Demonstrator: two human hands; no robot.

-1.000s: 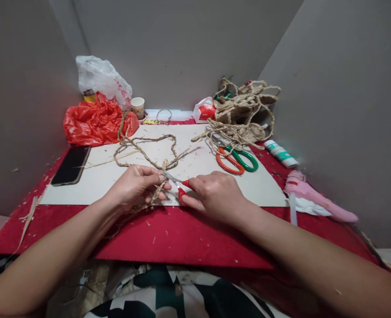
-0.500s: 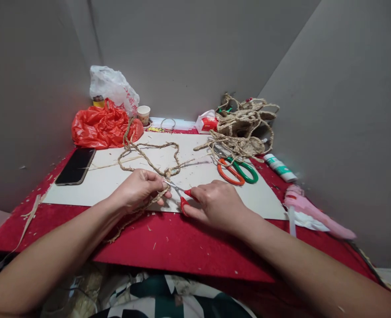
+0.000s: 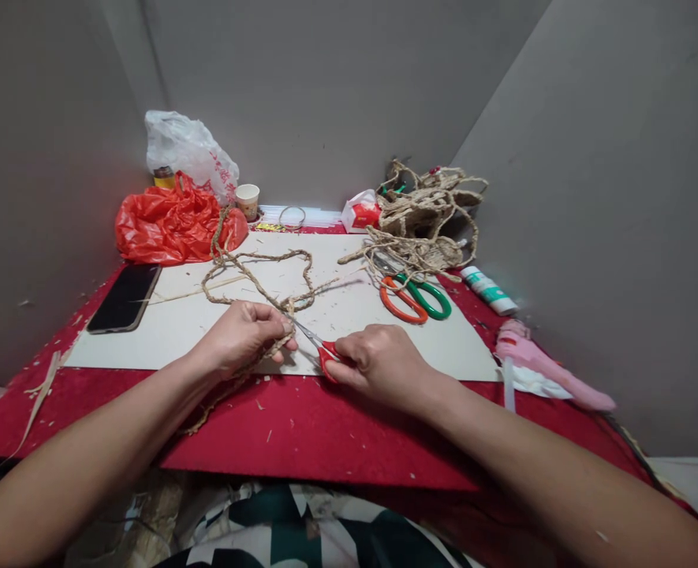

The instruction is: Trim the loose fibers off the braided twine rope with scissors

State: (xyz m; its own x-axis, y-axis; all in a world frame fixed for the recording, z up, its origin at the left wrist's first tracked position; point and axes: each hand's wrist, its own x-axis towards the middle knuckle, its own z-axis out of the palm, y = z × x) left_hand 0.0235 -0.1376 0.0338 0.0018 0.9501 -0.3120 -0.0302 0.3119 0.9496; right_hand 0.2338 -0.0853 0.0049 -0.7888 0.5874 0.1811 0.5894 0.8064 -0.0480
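Observation:
My left hand (image 3: pixel 254 335) pinches a braided straw rope (image 3: pixel 248 272), part of which lies looped on the white board (image 3: pixel 337 246) beyond it, while another length trails down beneath my wrist. Small scissors with red handles (image 3: pixel 326 359) are in my right hand (image 3: pixel 378 363), thumb and fingers in the handles. Their blades point up and left, right beside the rope at my left fingertips. Whether the blade tips touch the rope is too small to tell.
Large scissors (image 3: pixel 404 300) with orange and green handles lie right of centre, by a straw rope heap (image 3: pixel 431 209). A black phone (image 3: pixel 125 298), red bag (image 3: pixel 168 221), white bag (image 3: pixel 188 150) and paper cup (image 3: pixel 247 201) are left. A pink glue gun (image 3: pixel 553 371) and striped tube (image 3: pixel 489 290) are right.
The whole view has shifted slightly, moving the table's things left. The red handles of the small scissors are closer together, and the blades sit nearer the rope knot.

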